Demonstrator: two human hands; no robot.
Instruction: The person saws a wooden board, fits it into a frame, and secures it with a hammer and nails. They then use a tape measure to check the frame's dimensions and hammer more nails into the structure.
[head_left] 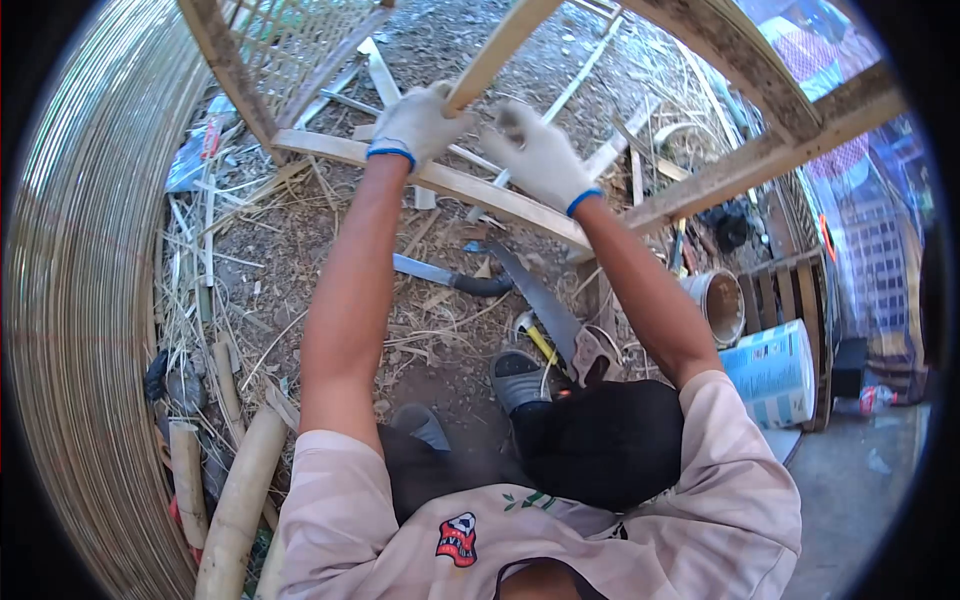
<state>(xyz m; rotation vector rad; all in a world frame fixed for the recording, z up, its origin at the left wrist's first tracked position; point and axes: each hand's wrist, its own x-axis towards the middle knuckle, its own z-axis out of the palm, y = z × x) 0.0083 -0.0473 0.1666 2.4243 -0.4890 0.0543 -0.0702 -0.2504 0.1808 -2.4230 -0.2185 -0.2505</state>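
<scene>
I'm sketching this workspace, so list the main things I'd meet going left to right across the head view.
Slatted screen → thick bamboo → gloved left hand → gloved right hand → blue-and-white bucket.

Pale wd strip is slanting up & away, lower end partly hidden; pale crossbar is running crosswise nr it.
</scene>
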